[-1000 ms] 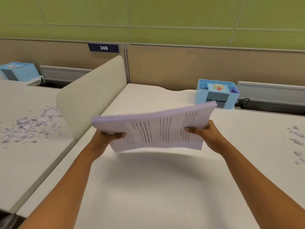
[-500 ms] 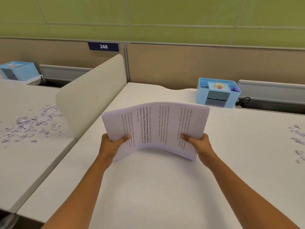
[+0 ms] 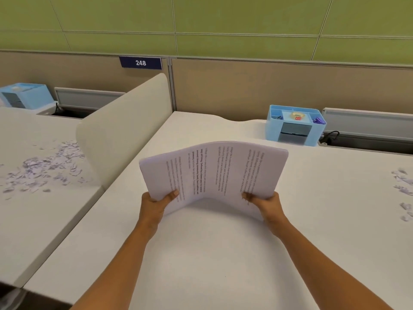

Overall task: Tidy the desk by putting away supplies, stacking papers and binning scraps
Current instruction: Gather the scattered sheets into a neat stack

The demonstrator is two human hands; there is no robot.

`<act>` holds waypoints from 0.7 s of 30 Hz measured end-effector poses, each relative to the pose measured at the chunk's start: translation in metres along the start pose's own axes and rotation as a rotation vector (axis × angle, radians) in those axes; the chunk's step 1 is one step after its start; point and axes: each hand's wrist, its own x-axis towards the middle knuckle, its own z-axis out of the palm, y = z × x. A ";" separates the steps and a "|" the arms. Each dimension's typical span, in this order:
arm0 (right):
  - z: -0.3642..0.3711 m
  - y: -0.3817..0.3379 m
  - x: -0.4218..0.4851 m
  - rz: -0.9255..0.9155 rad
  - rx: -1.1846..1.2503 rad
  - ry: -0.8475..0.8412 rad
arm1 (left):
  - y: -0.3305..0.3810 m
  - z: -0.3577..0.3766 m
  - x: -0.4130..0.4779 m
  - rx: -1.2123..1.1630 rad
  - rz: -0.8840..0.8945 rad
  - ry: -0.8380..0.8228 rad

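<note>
A stack of printed papers [image 3: 214,171] arches upward over the white desk [image 3: 223,253], its near edge resting on the desktop. My left hand [image 3: 156,204] grips the stack's near left corner, thumb on top. At the near right corner, my right hand [image 3: 266,203] grips it the same way. A light blue desk organizer [image 3: 295,125] stands at the back of the desk with a tape roll and purple clips inside. Paper scraps [image 3: 404,189] lie at the desk's right edge.
A cream divider panel [image 3: 120,128] separates this desk from the left desk, where many paper scraps [image 3: 47,168] are scattered. A second blue organizer [image 3: 24,95] sits at the far left. A black cable [image 3: 330,136] lies behind the organizer.
The paper stack has come down from mid-air and tipped toward me, its near edge now on the desk and the printed face bowed upward. Both hands kept their grip.
</note>
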 end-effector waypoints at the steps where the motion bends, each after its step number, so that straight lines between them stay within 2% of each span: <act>1: 0.001 0.003 -0.001 0.008 -0.010 0.007 | -0.002 0.001 -0.002 0.003 -0.008 -0.002; 8: -0.001 -0.012 0.005 -0.041 0.006 0.002 | 0.013 0.003 0.005 0.010 0.024 0.011; 15: -0.005 0.006 -0.001 0.072 -0.082 0.010 | 0.000 -0.002 -0.007 0.057 -0.097 -0.006; 21: -0.006 -0.010 0.010 0.135 -0.031 0.017 | 0.012 -0.006 0.004 0.040 -0.136 0.042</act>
